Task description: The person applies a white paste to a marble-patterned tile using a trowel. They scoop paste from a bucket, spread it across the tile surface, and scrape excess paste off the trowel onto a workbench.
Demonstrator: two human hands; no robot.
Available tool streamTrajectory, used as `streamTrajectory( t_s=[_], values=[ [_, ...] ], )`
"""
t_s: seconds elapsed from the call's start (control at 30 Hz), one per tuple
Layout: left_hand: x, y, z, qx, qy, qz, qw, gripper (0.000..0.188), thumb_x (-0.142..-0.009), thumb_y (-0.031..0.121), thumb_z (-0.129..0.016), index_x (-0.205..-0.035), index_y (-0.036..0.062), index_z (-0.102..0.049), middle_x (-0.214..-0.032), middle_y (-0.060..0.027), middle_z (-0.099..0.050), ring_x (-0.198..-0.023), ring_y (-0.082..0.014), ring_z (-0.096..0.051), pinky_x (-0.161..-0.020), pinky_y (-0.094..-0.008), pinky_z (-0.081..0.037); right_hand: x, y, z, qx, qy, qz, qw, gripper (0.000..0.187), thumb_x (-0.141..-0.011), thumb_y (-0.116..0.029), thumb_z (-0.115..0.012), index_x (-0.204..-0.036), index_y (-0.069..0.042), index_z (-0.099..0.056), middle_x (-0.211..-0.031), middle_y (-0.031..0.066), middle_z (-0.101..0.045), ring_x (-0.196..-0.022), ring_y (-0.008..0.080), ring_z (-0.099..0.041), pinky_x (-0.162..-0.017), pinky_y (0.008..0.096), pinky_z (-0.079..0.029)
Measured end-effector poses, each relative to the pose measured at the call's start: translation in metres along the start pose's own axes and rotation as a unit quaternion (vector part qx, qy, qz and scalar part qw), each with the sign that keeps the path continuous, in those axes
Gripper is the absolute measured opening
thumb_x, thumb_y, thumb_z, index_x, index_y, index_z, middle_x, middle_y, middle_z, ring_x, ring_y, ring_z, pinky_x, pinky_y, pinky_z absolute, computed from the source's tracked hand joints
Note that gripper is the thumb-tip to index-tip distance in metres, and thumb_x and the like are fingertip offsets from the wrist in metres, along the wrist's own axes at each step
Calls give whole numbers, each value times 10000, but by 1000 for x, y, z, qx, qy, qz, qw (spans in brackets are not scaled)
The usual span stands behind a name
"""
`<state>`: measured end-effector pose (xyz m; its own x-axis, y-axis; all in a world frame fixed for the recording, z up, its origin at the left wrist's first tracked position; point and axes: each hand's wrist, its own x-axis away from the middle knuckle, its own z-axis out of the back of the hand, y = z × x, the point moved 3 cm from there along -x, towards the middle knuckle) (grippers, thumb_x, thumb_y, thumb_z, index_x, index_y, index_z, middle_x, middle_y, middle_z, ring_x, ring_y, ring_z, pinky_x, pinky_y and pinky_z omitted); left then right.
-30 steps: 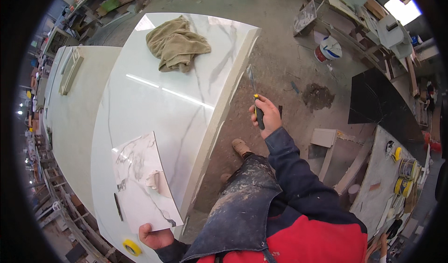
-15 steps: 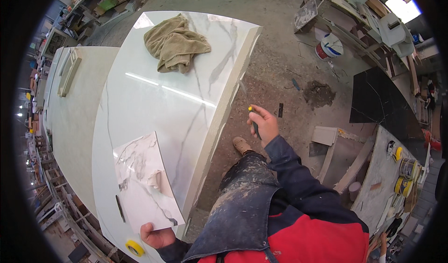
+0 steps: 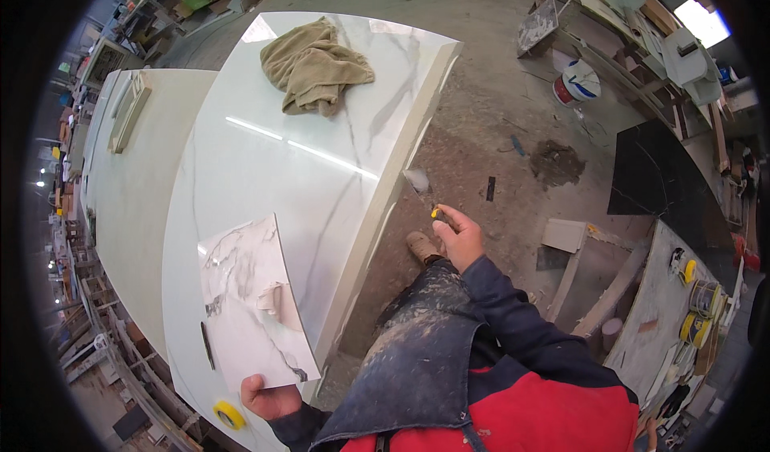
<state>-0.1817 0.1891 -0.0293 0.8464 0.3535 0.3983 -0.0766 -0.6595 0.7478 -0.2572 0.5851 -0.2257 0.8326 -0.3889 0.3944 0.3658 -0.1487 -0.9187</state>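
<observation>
My right hand (image 3: 461,242) is closed around the yellow and black handle of a putty knife (image 3: 418,181). Its blade shows a pale face close to the raw front edge (image 3: 383,181) of a white, grey-veined slab; whether they touch I cannot tell. My left hand (image 3: 271,398) grips the near end of a small marble-patterned panel (image 3: 231,312), thumb on top. A soft-looking pale lump of paste (image 3: 278,304) sits on this panel. Below the panel lies the large glossy slab (image 3: 277,171).
A crumpled tan cloth (image 3: 317,67) lies on the slab's far part. Near my left hand are a yellow tape roll (image 3: 229,414) and a thin dark stick (image 3: 208,345). A bucket (image 3: 576,83) stands on the floor at right, beyond a black slab (image 3: 662,171).
My right hand has come slightly lower, and the putty knife's blade has turned from edge-on to showing its face. The left hand still holds the panel. The whole view has shifted a little.
</observation>
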Motion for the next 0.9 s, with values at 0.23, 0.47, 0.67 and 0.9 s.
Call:
streamTrajectory(
  t_s=[0.23,0.47,0.67,0.9],
  values=[
    [9,27,46,7,-39,-7,999,789,-668,103,-568,-1435,-21,-433,-1399,-183,-541,-1257,-393,-533,-1044,-518,-451,10,11,5,65,96,79,990,395,-913,-133,-666,-1291,-24,-627,-856,51,-684,-565,85,-566,-484,247,-456],
    [18,65,122,20,-82,34,996,777,-690,87,-568,-1445,-15,-416,-1401,-183,-540,-1283,-392,-520,-1073,-533,-437,95,-1,-32,-341,-68,-64,936,386,-957,-123,-592,-1336,-50,-571,-846,96,-682,-539,130,-590,-440,258,-439],
    [29,76,145,-23,-75,15,997,752,-704,105,-562,-1434,-13,-426,-1400,-183,-542,-1277,-388,-526,-1061,-519,-447,100,14,-60,-329,-34,-49,943,404,-971,-149,-597,-1359,-46,-558,-855,93,-676,-561,127,-592,-453,263,-454],
    [43,77,126,-64,-49,-15,997,746,-696,118,-566,-1417,-26,-442,-1365,-180,-567,-1238,-384,-557,-1042,-494,-465,85,27,-98,-264,0,-42,963,464,-987,-159,-588,-1432,-58,-504,-905,68,-670,-602,95,-584,-481,241,-449]
  ],
)
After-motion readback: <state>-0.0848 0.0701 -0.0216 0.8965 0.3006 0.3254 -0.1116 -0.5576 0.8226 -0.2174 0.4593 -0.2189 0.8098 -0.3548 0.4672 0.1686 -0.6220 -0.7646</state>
